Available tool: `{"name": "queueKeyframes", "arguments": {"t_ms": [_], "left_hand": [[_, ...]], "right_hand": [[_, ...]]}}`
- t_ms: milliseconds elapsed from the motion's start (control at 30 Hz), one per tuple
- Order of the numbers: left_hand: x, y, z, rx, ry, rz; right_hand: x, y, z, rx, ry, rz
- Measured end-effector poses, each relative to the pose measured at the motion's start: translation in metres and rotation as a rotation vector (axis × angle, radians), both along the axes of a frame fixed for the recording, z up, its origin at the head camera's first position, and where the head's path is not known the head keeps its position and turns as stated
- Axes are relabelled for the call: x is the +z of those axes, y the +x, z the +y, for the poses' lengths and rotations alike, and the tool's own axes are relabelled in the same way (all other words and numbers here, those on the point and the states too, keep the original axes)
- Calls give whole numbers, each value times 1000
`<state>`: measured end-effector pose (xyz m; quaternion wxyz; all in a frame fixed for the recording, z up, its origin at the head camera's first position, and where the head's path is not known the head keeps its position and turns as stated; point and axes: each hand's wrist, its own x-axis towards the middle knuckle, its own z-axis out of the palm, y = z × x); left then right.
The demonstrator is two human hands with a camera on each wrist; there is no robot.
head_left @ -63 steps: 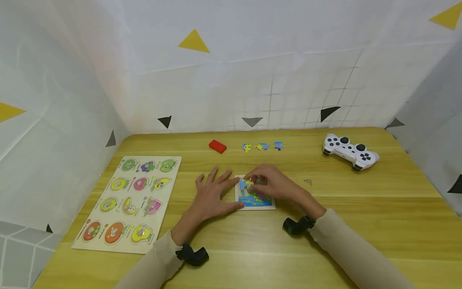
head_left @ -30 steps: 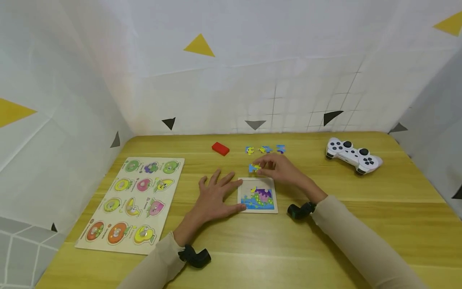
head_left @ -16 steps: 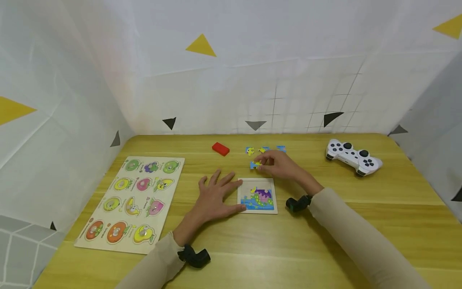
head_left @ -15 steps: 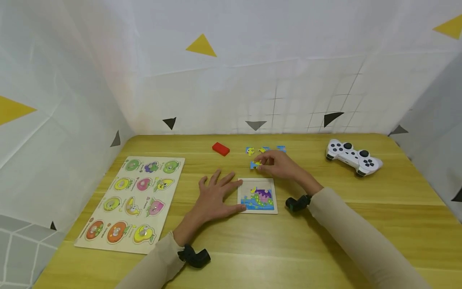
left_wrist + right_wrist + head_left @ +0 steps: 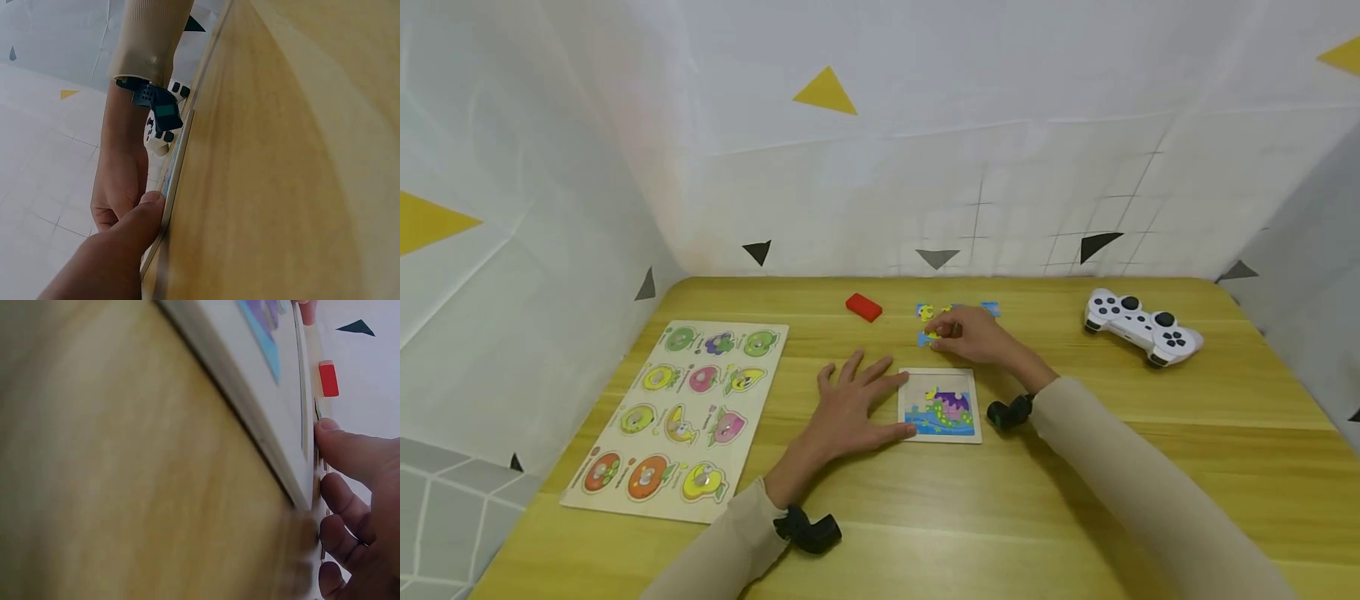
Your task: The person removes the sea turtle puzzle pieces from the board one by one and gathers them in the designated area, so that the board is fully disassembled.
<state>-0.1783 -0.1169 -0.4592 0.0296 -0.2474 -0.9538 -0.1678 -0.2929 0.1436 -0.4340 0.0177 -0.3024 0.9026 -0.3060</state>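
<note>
A small square puzzle board lies mid-table, showing a purple and green picture along its lower and right parts and bare wood at upper left. My left hand is spread at its left side, thumb and index finger touching the frame; the left wrist view shows the thumb on its edge. Just behind the board, my right hand pinches a blue and yellow puzzle piece between thumb and fingers, low over the table. Further back lie a yellow and blue piece and a blue piece; another is partly hidden by the hand.
A large fruit peg puzzle lies on the left. At the back are a red block and, to the right, a white game controller. White sheeting rises behind the table's far edge.
My right hand has lifted the blue and yellow piece off the board's upper left and carried it back toward the loose pieces. My left hand has stayed at the frame.
</note>
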Motion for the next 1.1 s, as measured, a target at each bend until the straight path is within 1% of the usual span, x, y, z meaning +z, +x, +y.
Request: {"name": "queueKeyframes", "arguments": {"t_ms": [100, 300, 467, 667, 1100], "left_hand": [[0, 0, 1, -1, 0, 1], [0, 0, 2, -3, 8, -3], [1, 0, 1, -2, 7, 5], [1, 0, 0, 1, -1, -9], [0, 0, 0, -1, 7, 8]], "right_hand": [[-1, -1, -1, -10, 14, -2], [0, -3, -1, -39, 21, -31], [0, -6, -3, -38, 19, -14], [0, -6, -5, -55, 2, -37], [1, -7, -5, -53, 0, -35]]}}
